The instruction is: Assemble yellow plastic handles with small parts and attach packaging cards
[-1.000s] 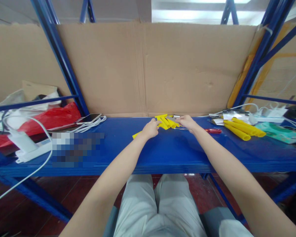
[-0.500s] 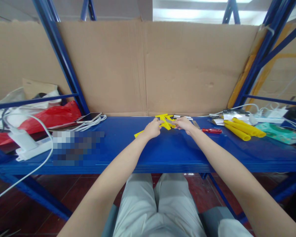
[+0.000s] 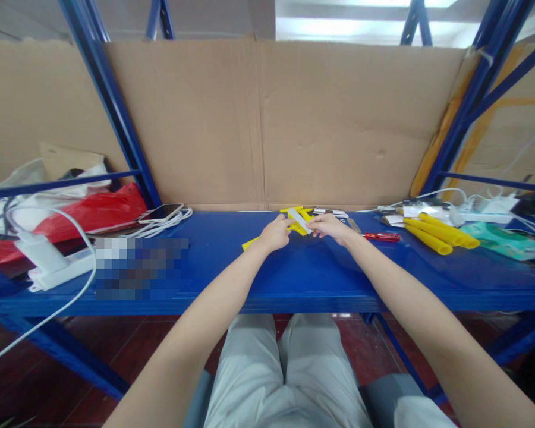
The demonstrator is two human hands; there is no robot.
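My right hand (image 3: 329,227) is closed in a pinch on the lower right end of a pale flat strip (image 3: 296,219). The strip slants across several thin yellow pieces (image 3: 306,213) near the back of the blue table. Close to its left side, my left hand (image 3: 275,233) has its fingers drawn together, the tips at the strip and the yellow pieces. What these fingers grip, if anything, is hidden. Another yellow piece (image 3: 249,243) sticks out from behind the left wrist. A red-handled tool (image 3: 381,236) lies to the right of the right hand.
Yellow tubes (image 3: 441,233) and a green packet (image 3: 503,239) lie on the right of the blue table (image 3: 312,273). At the left are a white power strip (image 3: 49,267), cables and a red bag (image 3: 93,208). A cardboard panel (image 3: 339,125) stands behind, between blue posts.
The pale strip has turned and now shows its broad face, lying across the yellow pieces. My right hand has shifted slightly left; my left hand has hardly moved.
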